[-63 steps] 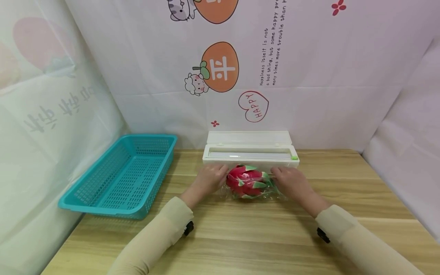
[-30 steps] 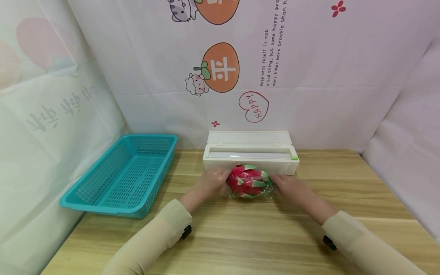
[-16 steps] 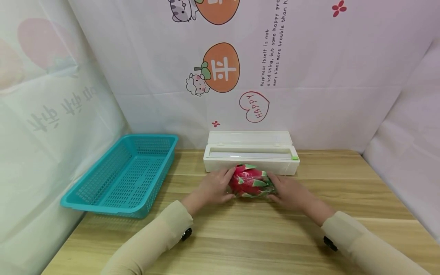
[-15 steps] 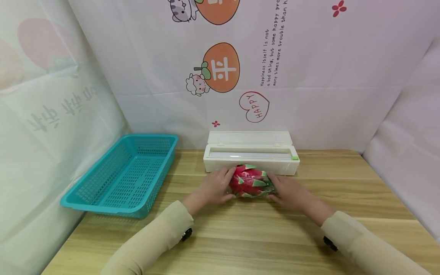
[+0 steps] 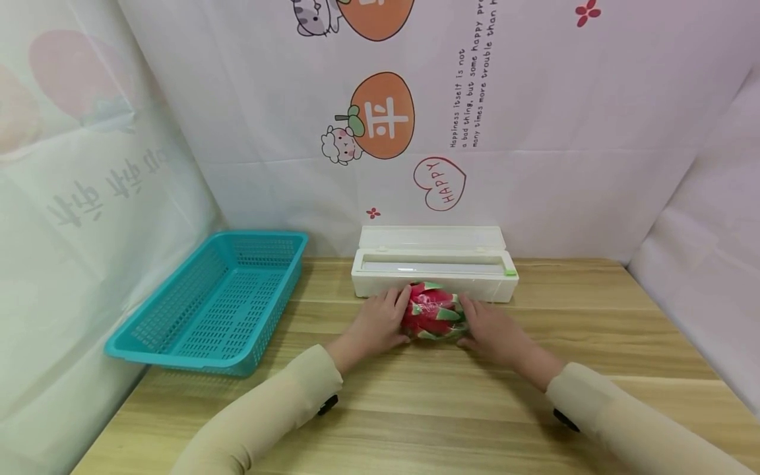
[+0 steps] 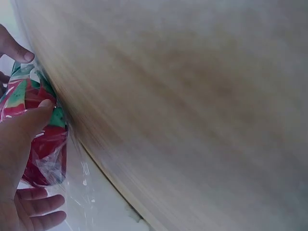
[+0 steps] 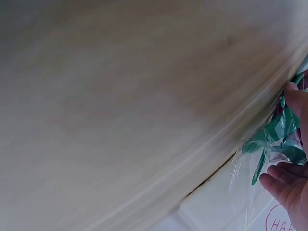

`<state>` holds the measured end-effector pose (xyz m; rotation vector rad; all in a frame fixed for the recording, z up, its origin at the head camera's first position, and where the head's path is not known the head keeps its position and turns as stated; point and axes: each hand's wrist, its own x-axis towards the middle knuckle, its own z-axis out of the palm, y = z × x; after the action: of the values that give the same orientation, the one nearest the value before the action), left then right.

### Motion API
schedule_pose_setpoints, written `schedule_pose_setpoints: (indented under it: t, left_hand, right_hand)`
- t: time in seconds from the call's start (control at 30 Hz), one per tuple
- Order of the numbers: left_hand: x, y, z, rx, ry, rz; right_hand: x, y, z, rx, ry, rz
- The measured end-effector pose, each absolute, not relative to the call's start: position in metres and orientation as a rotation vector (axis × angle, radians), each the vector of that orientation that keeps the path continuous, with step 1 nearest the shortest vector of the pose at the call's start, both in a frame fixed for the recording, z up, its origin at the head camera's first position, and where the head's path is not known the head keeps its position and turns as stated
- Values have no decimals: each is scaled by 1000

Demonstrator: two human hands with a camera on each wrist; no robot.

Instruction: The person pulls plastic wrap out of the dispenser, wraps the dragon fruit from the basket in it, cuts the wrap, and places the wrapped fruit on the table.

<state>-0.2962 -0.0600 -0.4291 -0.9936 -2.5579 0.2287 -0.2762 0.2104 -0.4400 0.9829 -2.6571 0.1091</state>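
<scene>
A pink-red dragon fruit with green-tipped scales lies on the wooden table, covered in clear plastic film. My left hand holds its left end, thumb at the near side and fingers at the far side. In the left wrist view, the left thumb lies across the wrapped fruit. At the green right end, my right hand grips the fruit between thumb and fingers. Loose film and green tips show between the right thumb and fingers in the right wrist view.
Right behind the fruit stands a white cling-film dispenser with its lid up and a roll inside. A turquoise perforated basket is at the left of the wooden table. Printed white cloth hangs behind and at both sides.
Both hands have gone from pinching the film at the fruit's two ends to clasping the ends themselves. The hands have come closer together, and the loose film is drawn in.
</scene>
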Motion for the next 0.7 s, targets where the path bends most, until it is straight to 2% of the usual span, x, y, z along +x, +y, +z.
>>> schedule_pose_setpoints:
  t: [0.7]
  left_hand:
    - [-298, -50, -428, -973, -2635, 244]
  right_hand:
    - [-284, 201, -440, 902, -2701, 150]
